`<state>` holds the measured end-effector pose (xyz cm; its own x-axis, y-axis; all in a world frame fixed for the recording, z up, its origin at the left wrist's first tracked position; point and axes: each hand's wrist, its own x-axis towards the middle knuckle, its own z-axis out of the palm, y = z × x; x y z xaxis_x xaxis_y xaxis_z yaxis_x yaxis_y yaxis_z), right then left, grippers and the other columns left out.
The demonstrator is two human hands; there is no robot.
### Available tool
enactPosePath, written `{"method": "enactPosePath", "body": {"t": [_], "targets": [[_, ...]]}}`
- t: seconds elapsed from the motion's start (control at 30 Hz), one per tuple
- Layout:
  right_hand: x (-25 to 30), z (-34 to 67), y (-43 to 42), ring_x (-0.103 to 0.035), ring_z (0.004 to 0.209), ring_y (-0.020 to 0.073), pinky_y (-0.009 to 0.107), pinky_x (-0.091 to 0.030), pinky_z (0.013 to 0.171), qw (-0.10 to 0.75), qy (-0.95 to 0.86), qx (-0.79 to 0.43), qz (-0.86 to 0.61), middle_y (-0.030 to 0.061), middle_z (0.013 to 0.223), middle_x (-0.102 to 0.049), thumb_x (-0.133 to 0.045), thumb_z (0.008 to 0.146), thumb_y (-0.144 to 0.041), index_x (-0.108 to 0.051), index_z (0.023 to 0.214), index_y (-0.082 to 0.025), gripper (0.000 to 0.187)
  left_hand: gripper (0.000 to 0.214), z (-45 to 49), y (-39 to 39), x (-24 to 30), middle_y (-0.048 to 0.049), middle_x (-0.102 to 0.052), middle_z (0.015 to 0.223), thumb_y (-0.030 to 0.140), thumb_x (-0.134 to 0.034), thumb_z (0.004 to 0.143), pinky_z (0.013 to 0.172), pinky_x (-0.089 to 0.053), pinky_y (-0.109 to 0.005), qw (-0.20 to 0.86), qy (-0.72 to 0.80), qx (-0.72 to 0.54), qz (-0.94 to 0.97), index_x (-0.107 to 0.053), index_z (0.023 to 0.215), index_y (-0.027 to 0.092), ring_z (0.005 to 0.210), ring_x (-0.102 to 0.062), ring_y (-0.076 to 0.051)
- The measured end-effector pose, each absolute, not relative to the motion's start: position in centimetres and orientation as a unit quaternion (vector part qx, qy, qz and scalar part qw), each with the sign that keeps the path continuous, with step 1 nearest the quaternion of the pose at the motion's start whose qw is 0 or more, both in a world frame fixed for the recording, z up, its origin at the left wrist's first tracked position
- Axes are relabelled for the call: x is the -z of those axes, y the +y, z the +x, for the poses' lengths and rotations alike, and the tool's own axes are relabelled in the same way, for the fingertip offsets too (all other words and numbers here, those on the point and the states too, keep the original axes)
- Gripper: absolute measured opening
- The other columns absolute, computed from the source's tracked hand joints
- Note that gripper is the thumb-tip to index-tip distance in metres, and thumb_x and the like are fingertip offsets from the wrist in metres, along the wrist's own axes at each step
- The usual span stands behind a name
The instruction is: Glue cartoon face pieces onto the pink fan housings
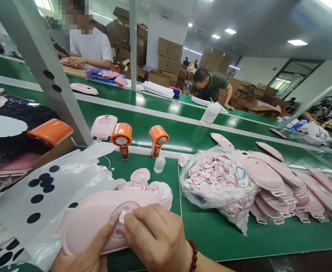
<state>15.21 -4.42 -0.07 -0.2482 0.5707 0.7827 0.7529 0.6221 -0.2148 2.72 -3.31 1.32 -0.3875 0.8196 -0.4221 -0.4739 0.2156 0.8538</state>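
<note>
A pale pink oval plastic shell (89, 211) with a small loop at its left end lies tilted in front of me. My left hand (83, 253) grips its near edge, thumb on top beside the round printed recess (130, 207). Over that recess, my right hand (157, 234) pinches a small white cartoon-face piece (122, 216) between thumb and fingers. The piece touches the recess or sits just over it; I cannot tell which. My fingers hide its lower part. Round printed pink discs (140, 175) lie in a loose pile just behind the shell.
Two orange handheld fans (122, 136) and a small clear bottle (159, 164) stand behind the discs. To the right are a plastic bag (214, 173) of small cartoon pieces and stacked pink shells (265, 173). A sheet with black dots (55, 200) lies left, near a metal post (53, 75).
</note>
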Motion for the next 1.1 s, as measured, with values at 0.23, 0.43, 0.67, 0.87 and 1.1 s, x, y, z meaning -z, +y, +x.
{"method": "enactPosePath", "body": {"t": [0.23,0.43,0.67,0.87,1.1], "targets": [[-0.1,15.7,-4.5,-0.070,0.083,0.0136,0.020,-0.058,0.072,0.509,-0.769,0.007,-0.387,0.0043,0.092,-0.075,-0.060,0.096,-0.013,-0.071,0.101,-0.014,0.012,0.061,2.4,-3.4,-0.8,0.0075,-0.070,0.114,0.018,-0.093,0.046,0.084,-0.057,-0.019,0.538,0.541,-0.624,0.170,-0.068,0.101,0.028,0.103,-0.066,-0.018],[-0.4,16.2,-4.1,-0.071,0.087,0.0136,0.024,-0.060,0.080,0.491,-0.784,-0.033,-0.379,0.0045,0.097,-0.077,-0.062,0.098,-0.024,-0.070,0.101,-0.017,0.011,0.071,2.1,-3.4,-0.7,0.0051,-0.068,0.120,0.022,-0.093,0.047,0.084,-0.058,-0.021,0.560,0.533,-0.613,0.164,-0.067,0.113,0.031,0.104,-0.065,-0.020],[-0.3,17.1,-4.0,-0.070,0.098,0.0117,0.024,-0.060,0.086,0.445,-0.832,-0.063,-0.326,0.0041,0.105,-0.077,-0.048,0.103,-0.017,-0.069,0.105,-0.017,0.021,0.066,2.6,-3.3,-1.6,-0.0001,-0.073,0.111,0.019,-0.089,0.049,0.089,-0.059,-0.032,0.594,0.541,-0.575,0.153,-0.068,0.111,0.026,0.108,-0.067,-0.029],[-1.0,18.1,-4.2,-0.071,0.096,0.0153,0.025,-0.062,0.084,0.376,-0.884,-0.010,-0.277,0.0055,0.106,-0.077,-0.042,0.104,-0.013,-0.069,0.102,-0.011,0.027,0.057,3.0,-3.3,-1.2,-0.0033,-0.076,0.099,0.030,-0.084,0.056,0.084,-0.060,-0.038,0.604,0.560,-0.555,0.113,-0.069,0.111,0.023,0.097,-0.070,-0.032],[0.2,18.5,-4.2,-0.071,0.102,0.0149,0.032,-0.053,0.105,0.386,-0.871,-0.037,-0.303,-0.0031,0.107,-0.078,-0.059,0.098,-0.027,-0.070,0.105,-0.019,0.015,0.072,2.5,-3.7,-0.3,-0.0047,-0.075,0.104,0.025,-0.089,0.049,0.079,-0.061,-0.037,0.625,0.558,-0.533,0.120,-0.067,0.118,0.024,0.099,-0.069,-0.033]]}}
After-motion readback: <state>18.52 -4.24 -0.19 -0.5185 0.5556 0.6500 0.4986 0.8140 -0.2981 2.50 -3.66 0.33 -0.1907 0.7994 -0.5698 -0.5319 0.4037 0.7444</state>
